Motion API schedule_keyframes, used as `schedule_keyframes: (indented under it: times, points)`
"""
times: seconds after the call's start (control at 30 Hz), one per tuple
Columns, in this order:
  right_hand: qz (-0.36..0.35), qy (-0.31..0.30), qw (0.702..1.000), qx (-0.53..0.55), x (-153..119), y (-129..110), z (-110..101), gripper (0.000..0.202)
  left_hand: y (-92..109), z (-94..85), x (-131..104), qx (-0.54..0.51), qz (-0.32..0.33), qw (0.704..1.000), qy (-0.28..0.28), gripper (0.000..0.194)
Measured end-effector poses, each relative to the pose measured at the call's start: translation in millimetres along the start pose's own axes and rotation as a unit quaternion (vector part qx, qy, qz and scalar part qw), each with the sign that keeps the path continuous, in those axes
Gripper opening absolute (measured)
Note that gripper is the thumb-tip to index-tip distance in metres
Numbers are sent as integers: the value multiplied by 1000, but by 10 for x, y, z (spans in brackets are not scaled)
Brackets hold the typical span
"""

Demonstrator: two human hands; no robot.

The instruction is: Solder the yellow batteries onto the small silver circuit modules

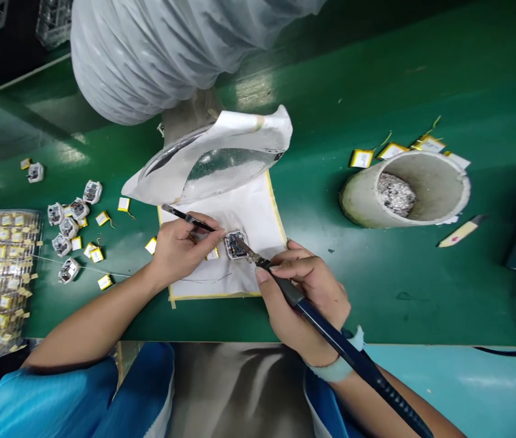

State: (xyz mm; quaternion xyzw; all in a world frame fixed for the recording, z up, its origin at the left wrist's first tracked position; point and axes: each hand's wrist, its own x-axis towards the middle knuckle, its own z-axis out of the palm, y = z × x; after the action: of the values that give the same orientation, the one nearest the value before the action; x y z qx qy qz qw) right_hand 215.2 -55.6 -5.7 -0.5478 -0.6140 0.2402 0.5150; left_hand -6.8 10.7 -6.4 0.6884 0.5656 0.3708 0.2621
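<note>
My right hand (307,298) is closed round a soldering iron (326,328), its tip touching or just over a small circuit board in a white housing (236,245). In my left hand (180,246) is a pair of dark tweezers (189,218), pinched between thumb and fingers, its tip beside the board's left edge. The board lies on a white sheet (267,213) edged with yellow tape. A small battery (212,253) sits on the sheet beside my left fingers, partly hidden by them. Thin solder wire (207,280) runs across the sheet below the board.
A white-draped clear hood (230,161) on a large ribbed duct (161,55) overhangs the sheet. Leftward lie several white housings (68,228), loose batteries (96,253) and a filled tray (0,280). To the right stand a pot with metal wool (358,198) and a knife (460,232).
</note>
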Motion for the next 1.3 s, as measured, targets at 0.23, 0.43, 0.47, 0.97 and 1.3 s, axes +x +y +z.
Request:
schedule_keyframes:
  times: [0.23, 0.43, 0.47, 0.97, 1.3]
  points:
    - [5, -6, 1000, -6, 4, -16, 16, 22, 36, -8, 3, 5, 5, 1000, -8, 19]
    - [-10, -15, 1000, -11, 14, -10, 13, 22, 29, -5, 3, 8, 10, 1000, -8, 20]
    - [-9, -17, 1000, -12, 17, -11, 12, 22, 30, -7, 5, 8, 9, 1000, -9, 20]
    - [0, 89, 996, 20, -72, 93, 21, 22, -26, -68, -38, -25, 54, 998, 17, 24]
    - [-24, 122, 992, 36, -141, 241, -12, 21, 182, -25, -240, 252, 211, 932, -151, 28]
